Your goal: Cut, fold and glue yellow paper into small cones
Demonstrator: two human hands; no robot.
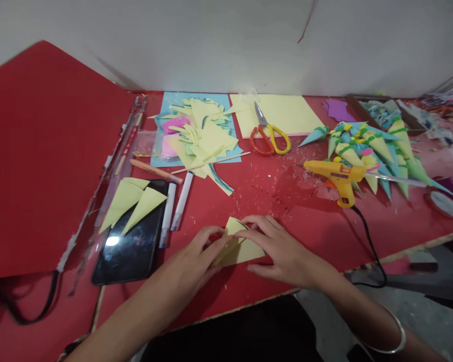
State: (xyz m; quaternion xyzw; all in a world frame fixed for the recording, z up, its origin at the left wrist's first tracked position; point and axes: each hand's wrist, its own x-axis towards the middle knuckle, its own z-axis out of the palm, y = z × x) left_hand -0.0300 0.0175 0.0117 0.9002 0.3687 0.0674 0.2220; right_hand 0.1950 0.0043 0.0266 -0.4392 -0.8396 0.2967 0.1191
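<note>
A pale yellow piece of paper (234, 255), partly folded over, lies on the red table near its front edge. My left hand (204, 256) grips its left side, with thumb and fingers on the paper. From the right, my right hand (287, 251) holds the paper too, its fingertips on the fold and its thumb by the lower right edge. Parts of the paper are hidden beneath my fingers. Left of my hands, yellow paper cones (145, 207) rest on and beside a black phone (126, 256). Two white markers (181, 201) lie next to the phone.
Yellow paper scraps (207, 133) are heaped on a blue sheet. Scissors (270, 138) lie by a yellow sheet (279, 113). At right, a yellow glue gun (335, 173) with a trailing cord sits before several decorated paper cones (381, 143). A red board (49, 161) stands at left.
</note>
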